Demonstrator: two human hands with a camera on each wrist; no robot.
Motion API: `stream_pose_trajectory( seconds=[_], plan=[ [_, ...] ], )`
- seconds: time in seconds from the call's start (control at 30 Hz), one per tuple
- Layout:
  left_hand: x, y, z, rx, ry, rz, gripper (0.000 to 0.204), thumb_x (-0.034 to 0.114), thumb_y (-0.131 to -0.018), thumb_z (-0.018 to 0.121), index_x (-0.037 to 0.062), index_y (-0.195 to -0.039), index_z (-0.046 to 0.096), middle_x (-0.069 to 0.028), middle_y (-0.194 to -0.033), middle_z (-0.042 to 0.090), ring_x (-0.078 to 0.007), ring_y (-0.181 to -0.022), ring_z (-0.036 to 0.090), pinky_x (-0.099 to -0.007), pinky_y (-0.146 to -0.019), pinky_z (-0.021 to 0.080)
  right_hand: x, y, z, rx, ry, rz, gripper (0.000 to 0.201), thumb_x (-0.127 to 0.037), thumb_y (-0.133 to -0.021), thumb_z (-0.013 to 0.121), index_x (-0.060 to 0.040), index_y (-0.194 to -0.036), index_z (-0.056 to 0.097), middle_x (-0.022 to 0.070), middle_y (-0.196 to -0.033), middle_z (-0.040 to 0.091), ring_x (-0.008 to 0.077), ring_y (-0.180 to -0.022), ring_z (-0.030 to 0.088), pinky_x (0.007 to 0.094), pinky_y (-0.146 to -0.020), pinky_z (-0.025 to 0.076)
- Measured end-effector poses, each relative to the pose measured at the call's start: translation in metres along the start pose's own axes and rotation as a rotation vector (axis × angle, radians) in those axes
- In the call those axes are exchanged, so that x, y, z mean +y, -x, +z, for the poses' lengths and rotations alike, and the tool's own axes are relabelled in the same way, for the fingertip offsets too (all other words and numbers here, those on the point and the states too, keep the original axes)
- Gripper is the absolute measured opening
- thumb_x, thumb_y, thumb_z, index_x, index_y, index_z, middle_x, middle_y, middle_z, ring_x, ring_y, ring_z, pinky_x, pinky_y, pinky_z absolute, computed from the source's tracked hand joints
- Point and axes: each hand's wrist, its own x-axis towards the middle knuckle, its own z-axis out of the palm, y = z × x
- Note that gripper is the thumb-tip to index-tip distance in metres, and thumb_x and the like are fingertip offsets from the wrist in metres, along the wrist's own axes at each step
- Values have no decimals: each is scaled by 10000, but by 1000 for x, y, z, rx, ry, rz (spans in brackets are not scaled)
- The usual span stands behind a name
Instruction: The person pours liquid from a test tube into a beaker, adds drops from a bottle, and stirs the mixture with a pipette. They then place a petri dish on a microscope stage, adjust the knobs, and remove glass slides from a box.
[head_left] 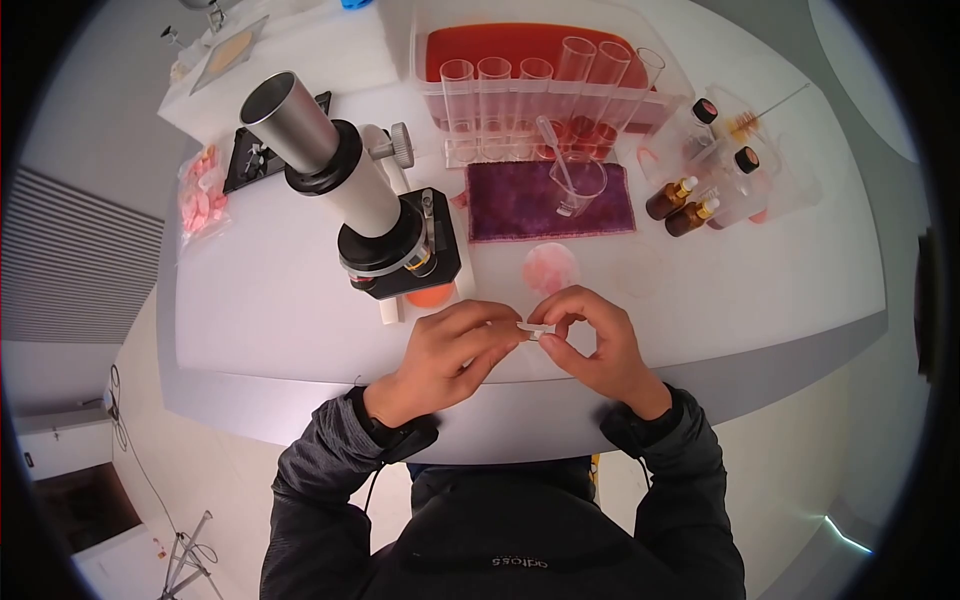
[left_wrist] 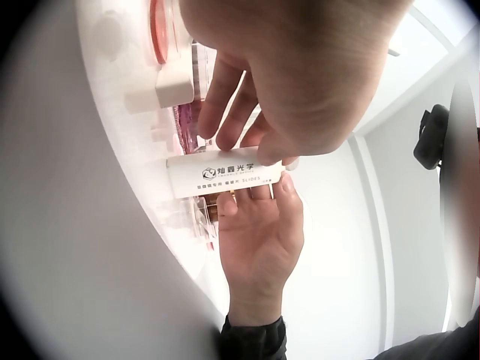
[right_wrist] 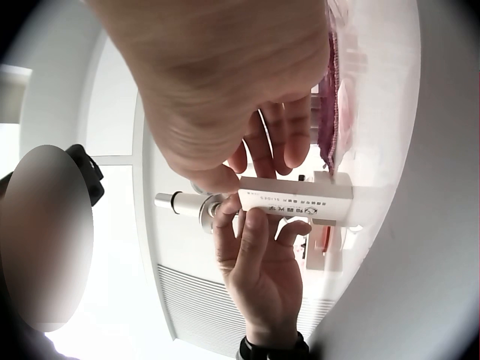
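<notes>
Between left hand (head_left: 443, 352) and right hand (head_left: 605, 348) | 1 box (left_wrist: 221, 175) gripped | 6 tubes (head_left: 494, 110)

Even white light leaves the bench (head_left: 720, 290) around the fingers (head_left: 578, 303) pale and bright; a thin light strip (head_left: 847, 535) glows well apart, beyond them to the right. Wide-angle distortion bows the bench edge, with black corners. In both wrist views, pale background (left_wrist: 337, 255) beside the fingers washes out.

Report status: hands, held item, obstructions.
Left hand and right hand both gripping white oblong box printed SLIDES. No obstruction seen. Black, white and silver tubular microscope ahead, to the left.
</notes>
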Motion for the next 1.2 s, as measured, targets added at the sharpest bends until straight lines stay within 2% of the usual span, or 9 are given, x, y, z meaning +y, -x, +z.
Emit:
stream_pose_trajectory(
  seconds=[0.17,0.3,0.47,0.6,0.8,0.9,1.2],
  plan=[
    [0,0,0,-5,-13,5,191,-26,-805,702,54,-979,694,-109,-1035,673,-246,-778,657,-324,-648,518,0,-1,0,-7,16,-22,204,43,-832,649,-27,-1022,627,95,-1012,662,151,-844,606,265,-692,484],
    [-1,2,0,10,13,8,196,-22,-794,716,47,-977,694,-112,-1043,685,-249,-779,660,-325,-654,520,1,-2,-1,-15,64,-120,236,66,-812,652,-32,-1027,651,101,-1017,661,164,-830,613,267,-684,490],
    [-2,3,2,53,90,-66,186,-14,-801,733,45,-969,679,-102,-1014,703,-245,-793,685,-310,-663,543,2,-2,-1,-10,87,-152,253,71,-782,669,-32,-1014,659,106,-1023,659,171,-814,616,268,-685,501],
    [-1,4,3,41,149,-127,188,-49,-799,729,14,-964,665,-123,-1048,705,-237,-837,695,-308,-711,549,-1,-4,-1,-9,135,-168,254,22,-765,708,-70,-1000,683,50,-1009,672,161,-829,623,258,-630,505],
    [1,6,3,27,180,-150,185,-34,-818,728,4,-984,655,-142,-1037,703,-219,-793,697,-290,-683,551,-3,-5,0,10,170,-207,243,24,-761,711,-64,-985,686,51,-965,675,163,-804,626,255,-609,507],
    [0,4,6,67,189,-127,221,-13,-818,735,24,-1012,636,-103,-985,699,-206,-721,684,-279,-614,546,1,-4,2,40,168,-200,229,30,-766,708,-56,-977,687,54,-954,677,155,-771,625,245,-593,505],
    [0,4,6,44,195,-104,231,0,-822,738,17,-1025,628,-102,-979,698,-195,-734,700,-275,-622,573,3,-3,7,74,157,-230,217,52,-786,702,-41,-981,689,64,-947,675,132,-727,622,231,-581,505]
  ],
)
